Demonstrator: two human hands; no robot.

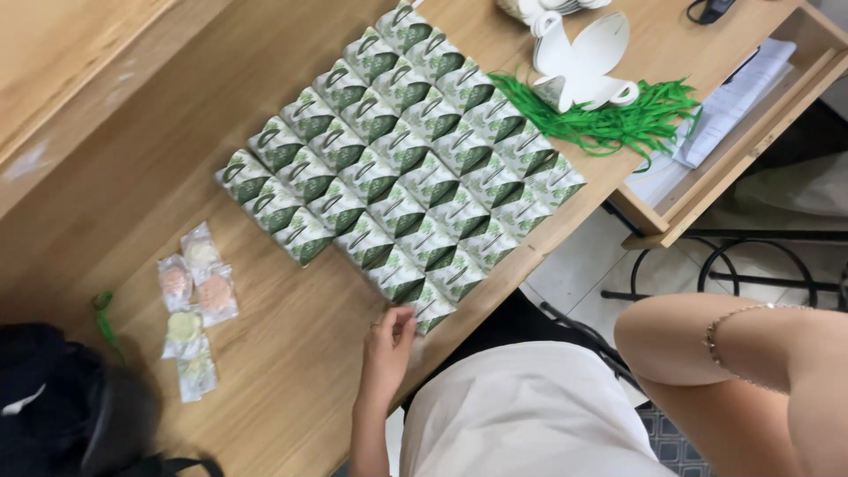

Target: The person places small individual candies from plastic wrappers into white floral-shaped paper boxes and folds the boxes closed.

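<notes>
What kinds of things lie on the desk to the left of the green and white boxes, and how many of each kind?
Small clear-wrapped round packets: 5
Green cord: 1
Black bag: 1
Total: 7

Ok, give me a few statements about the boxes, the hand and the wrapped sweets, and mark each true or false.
1. The green and white boxes sit packed in rows on the wooden desk. True.
2. The left hand touches the nearest box at the desk edge. True.
3. The wrapped sweets are stacked on top of the boxes. False: they lie on the desk, apart from the boxes.
4. The green strings lie beside white flat cutouts. True.
5. The right hand grips a box. False: only a forearm with a bracelet shows; the hand is out of view.
</notes>
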